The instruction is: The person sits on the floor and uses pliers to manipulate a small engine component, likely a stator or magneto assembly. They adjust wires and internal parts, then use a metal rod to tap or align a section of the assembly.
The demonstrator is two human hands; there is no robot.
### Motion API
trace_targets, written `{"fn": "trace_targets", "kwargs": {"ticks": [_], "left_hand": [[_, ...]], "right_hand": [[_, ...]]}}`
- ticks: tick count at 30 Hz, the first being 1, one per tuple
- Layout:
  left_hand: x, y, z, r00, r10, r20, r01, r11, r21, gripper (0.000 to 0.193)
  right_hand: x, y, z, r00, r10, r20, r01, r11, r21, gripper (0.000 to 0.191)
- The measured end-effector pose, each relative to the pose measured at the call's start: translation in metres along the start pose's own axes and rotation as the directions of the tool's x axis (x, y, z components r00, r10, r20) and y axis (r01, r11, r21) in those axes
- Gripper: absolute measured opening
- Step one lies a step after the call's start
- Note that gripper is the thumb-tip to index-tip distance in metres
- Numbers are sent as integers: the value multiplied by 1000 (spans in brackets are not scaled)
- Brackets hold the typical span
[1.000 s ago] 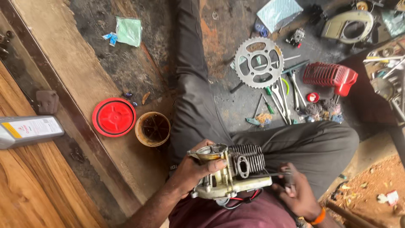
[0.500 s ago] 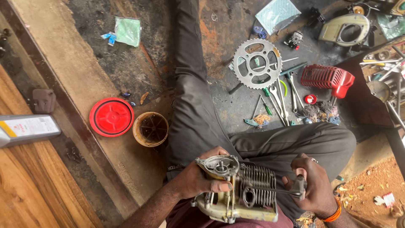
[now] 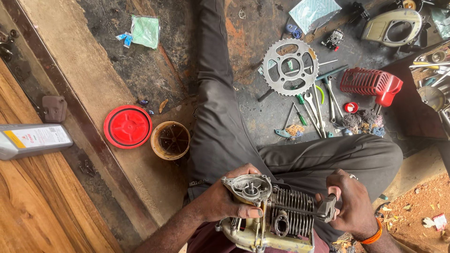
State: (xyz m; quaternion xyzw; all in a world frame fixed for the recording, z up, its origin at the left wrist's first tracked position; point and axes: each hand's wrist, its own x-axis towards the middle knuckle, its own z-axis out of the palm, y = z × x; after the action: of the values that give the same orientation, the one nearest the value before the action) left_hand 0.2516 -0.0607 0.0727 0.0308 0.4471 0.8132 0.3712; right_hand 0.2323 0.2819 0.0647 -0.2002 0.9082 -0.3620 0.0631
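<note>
Wooden planks far left, with a grey oil bottle lying flat across them, label up. Next over, on the dusty concrete strip, a red round lid sitting just beside a grimy tan cup-shaped filter housing, the two almost touching. Up top, a crumpled green wrapper on the blackened floor.

Dead centre at the bottom: small finned engine block resting in the lap, over dark grey trousers, cooling fins facing up and right, crankcase end to the left. Left hand wrapped around the crankcase end, thumb lying along the near side, fingers curled over the top, so a proper grip on the casting. Right hand closed around the handle of a T-handle wrench, its shaft running left across the fins and into the block. Orange band on that wrist.

Further up and right on the oily floor, a big steel sprocket lying flat, with a scatter of spanners and screwdrivers just below it. Right of those, a red slatted engine cover, and near the top corner a cream-coloured housing with a round opening. Reddish dirt at bottom right.
</note>
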Motion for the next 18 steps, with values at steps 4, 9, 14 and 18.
{"fn": "trace_targets", "kwargs": {"ticks": [4, 9, 14, 18], "left_hand": [[4, -7, -3, 1000, 21, 11, -21, 999, 49, 61], [9, -16, -7, 1000, -12, 23, 11, 999, 37, 64], [12, -20, -8, 998, -2, 58, 4, 1000, -30, 68], [12, -21, -8, 997, -28, 69, 32, 998, -58, 70]], "right_hand": [[0, 1, 6, 1000, 8, -26, -8, 1000, -17, 39], [1, 3, 16, 994, -59, -90, 59, 998, -2, 41], [1, 9, 23, 985, -97, -143, 92, 995, -42, 42], [-1, 14, 28, 981, -100, -164, 94, 994, -48, 43]]}}
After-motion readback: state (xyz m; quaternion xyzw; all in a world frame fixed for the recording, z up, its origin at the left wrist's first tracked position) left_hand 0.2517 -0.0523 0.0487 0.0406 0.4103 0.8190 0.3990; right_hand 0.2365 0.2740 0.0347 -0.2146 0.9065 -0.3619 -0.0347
